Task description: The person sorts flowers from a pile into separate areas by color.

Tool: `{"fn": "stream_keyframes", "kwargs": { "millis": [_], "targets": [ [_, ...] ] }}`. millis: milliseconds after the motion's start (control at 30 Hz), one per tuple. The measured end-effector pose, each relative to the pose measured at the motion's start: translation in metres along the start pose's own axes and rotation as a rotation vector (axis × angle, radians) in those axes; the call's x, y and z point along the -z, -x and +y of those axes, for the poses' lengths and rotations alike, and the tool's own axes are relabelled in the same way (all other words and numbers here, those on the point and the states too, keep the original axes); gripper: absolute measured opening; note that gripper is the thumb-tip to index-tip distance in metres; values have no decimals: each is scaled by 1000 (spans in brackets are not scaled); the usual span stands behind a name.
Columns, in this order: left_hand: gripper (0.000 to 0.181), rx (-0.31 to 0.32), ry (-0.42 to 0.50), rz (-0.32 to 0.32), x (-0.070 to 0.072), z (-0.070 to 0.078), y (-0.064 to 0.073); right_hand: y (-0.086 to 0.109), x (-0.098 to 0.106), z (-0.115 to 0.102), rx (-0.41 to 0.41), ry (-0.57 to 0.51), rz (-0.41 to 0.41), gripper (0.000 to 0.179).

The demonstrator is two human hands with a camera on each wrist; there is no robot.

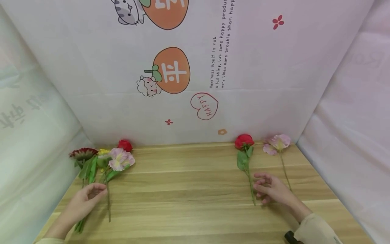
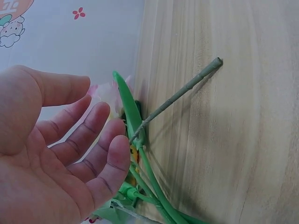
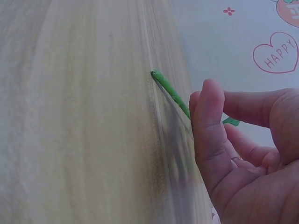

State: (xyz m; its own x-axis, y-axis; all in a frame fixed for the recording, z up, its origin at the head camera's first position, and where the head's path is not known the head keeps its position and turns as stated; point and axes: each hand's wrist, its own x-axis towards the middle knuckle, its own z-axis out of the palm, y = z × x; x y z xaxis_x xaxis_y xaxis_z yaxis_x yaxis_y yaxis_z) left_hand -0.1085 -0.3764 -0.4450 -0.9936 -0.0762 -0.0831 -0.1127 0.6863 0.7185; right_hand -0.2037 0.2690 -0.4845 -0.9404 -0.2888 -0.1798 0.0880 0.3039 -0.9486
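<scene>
On the left side of the wooden table, my left hand [image 1: 88, 200] hovers with loosely bent fingers beside a group of artificial flowers. A pale pink flower [image 1: 120, 159] lies at its top, its bare stem [image 2: 182, 95] pointing towards me, just beyond my fingertips in the left wrist view. A dark red flower [image 1: 83, 154], a yellow flower [image 1: 104, 151] and a red flower [image 1: 125, 145] lie around it. On the right, my right hand [image 1: 272, 189] hangs loosely curled by the stem of a red rose [image 1: 244, 141]; the fingers partly hide the green stem [image 3: 173, 95] in the right wrist view.
Another pale pink flower [image 1: 279, 141] lies on the right, its thin stem running behind my right hand. A printed white cloth [image 1: 243, 112] rises at the table's back edge, with white cloth on both sides. A black object [image 1: 290, 237] shows by my right sleeve.
</scene>
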Motion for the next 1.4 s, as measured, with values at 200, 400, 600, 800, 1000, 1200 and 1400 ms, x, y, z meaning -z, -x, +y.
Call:
{"fn": "stream_keyframes", "kwargs": {
  "millis": [200, 400, 600, 800, 1000, 1200, 1400],
  "targets": [
    [46, -41, -20, 20, 5, 1, 1, 2, 3, 0, 0, -5, -30, 58],
    [45, -48, -54, 25, 17, 0, 0, 3, 4, -1, -22, -16, -24, 53],
    [49, -20, -66, 27, 29, -4, -5, 4, 5, -3, -7, -19, -36, 53],
    [52, 8, -98, 26, 35, -10, -5, 5, 6, -4, -3, -14, -47, 53],
    [53, 15, -122, 23, 37, -13, -8, 5, 8, -2, 2, -16, -56, 53],
    [46, 32, -169, 13, 42, -23, -11, 6, 6, -2, 1, -12, -57, 52],
    [40, 1, -191, 39, 39, -40, -8, 5, 4, -3, 9, -14, -59, 53]
  ]
}}
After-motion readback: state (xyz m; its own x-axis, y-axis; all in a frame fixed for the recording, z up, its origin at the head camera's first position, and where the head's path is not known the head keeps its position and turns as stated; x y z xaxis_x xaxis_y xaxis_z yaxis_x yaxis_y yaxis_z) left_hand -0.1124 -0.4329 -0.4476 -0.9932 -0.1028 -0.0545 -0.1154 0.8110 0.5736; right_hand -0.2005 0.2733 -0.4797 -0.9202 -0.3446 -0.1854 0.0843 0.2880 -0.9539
